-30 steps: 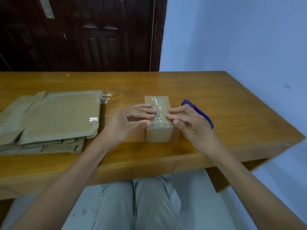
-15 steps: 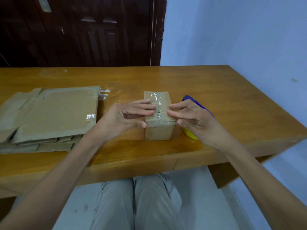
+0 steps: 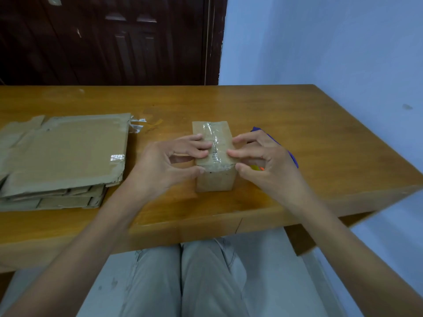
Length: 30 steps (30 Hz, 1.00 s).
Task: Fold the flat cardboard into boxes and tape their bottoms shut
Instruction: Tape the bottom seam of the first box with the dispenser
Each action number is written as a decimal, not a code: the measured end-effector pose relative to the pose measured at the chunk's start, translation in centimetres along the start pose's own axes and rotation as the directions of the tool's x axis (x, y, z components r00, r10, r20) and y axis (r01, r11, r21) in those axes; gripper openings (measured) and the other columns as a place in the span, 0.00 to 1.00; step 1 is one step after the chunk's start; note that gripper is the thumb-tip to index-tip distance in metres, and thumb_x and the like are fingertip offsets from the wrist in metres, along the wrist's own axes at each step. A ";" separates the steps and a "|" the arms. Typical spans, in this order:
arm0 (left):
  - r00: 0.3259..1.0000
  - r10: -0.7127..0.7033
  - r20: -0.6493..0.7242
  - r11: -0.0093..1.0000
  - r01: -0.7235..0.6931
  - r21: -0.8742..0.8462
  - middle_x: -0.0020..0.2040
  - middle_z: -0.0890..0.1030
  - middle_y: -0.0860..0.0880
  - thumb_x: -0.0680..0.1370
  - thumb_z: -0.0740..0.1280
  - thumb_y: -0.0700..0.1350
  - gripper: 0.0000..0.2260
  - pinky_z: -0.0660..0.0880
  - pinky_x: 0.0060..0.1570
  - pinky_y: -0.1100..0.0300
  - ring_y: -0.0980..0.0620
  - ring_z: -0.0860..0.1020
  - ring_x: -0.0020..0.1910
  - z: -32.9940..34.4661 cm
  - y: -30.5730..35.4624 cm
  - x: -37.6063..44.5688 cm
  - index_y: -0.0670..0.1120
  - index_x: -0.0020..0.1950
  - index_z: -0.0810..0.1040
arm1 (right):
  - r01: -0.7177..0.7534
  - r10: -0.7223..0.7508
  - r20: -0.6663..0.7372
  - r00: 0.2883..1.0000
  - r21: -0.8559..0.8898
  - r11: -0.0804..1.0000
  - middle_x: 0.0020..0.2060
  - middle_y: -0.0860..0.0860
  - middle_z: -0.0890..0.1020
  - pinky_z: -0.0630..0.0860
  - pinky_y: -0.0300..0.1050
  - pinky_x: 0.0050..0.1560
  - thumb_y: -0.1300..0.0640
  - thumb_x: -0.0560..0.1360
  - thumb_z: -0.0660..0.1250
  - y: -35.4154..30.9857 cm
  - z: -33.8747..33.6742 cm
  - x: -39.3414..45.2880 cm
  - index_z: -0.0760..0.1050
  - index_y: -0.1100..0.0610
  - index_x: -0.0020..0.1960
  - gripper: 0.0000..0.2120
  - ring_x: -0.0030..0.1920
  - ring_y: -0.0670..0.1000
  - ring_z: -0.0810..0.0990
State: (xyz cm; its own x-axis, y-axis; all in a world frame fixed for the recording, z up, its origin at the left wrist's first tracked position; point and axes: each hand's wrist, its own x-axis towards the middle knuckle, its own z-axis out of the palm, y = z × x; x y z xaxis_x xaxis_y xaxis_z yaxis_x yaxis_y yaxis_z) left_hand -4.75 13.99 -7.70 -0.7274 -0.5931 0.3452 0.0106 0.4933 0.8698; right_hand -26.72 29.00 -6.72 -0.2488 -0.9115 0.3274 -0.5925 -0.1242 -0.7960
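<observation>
A small folded cardboard box (image 3: 215, 182) stands on the wooden table (image 3: 297, 124), with a strip of clear tape (image 3: 211, 131) along the seam on its upward face. My left hand (image 3: 167, 162) holds the box's left near corner, fingers on top and thumb against the side. My right hand (image 3: 269, 161) holds the right near corner the same way. A blue and yellow tape dispenser (image 3: 293, 160) lies just behind my right hand, mostly hidden by it.
A stack of flat cardboard sheets (image 3: 64, 152) lies on the table's left part, with bits of old tape (image 3: 136, 125) at its far right corner. The table's right edge and near edge are close. My legs are under the table.
My fingers, lying flat over the taped seam before, have curled. Both thumbs have come down against the box's near corners. The box has stayed in place.
</observation>
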 end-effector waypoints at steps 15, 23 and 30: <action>0.839 0.544 0.011 0.594 -0.394 0.702 0.70 0.81 0.46 0.85 0.68 0.40 0.06 0.85 0.51 0.44 0.47 0.76 0.73 3.3 -1.8 -2.8 0.40 0.51 0.83 | 0.104 -0.128 -0.241 0.962 -0.111 0.988 0.60 0.46 0.85 0.82 0.39 0.57 0.62 0.79 0.74 1.2 2.0 -1.6 0.84 0.53 0.63 0.14 0.61 0.39 0.82; 0.952 0.196 -0.237 0.964 -0.143 0.223 0.57 0.87 0.52 0.78 0.76 0.45 0.04 0.80 0.62 0.57 0.58 0.83 0.62 2.0 0.7 -1.8 0.44 0.48 0.88 | 0.063 -0.072 -0.246 0.967 -0.046 0.997 0.60 0.45 0.86 0.86 0.54 0.48 0.60 0.80 0.74 1.8 2.2 -1.6 0.85 0.52 0.63 0.13 0.61 0.44 0.84; 0.972 0.009 -0.233 0.995 0.014 0.097 0.53 0.88 0.57 0.73 0.79 0.45 0.03 0.79 0.61 0.62 0.60 0.81 0.62 1.7 1.4 -1.5 0.47 0.44 0.88 | 0.043 -0.065 -0.192 0.979 -0.114 0.993 0.61 0.41 0.84 0.85 0.55 0.52 0.53 0.82 0.70 1.1 1.6 -1.9 0.84 0.49 0.64 0.12 0.63 0.40 0.81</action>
State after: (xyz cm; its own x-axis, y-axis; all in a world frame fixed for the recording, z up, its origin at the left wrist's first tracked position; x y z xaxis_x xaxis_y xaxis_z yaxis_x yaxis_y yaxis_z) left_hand -4.82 16.71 -7.59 -0.5470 -0.7207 0.4260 -0.0658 0.5443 0.8363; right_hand -25.68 30.00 -9.08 -0.3522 -0.8095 0.4698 -0.6862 -0.1180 -0.7178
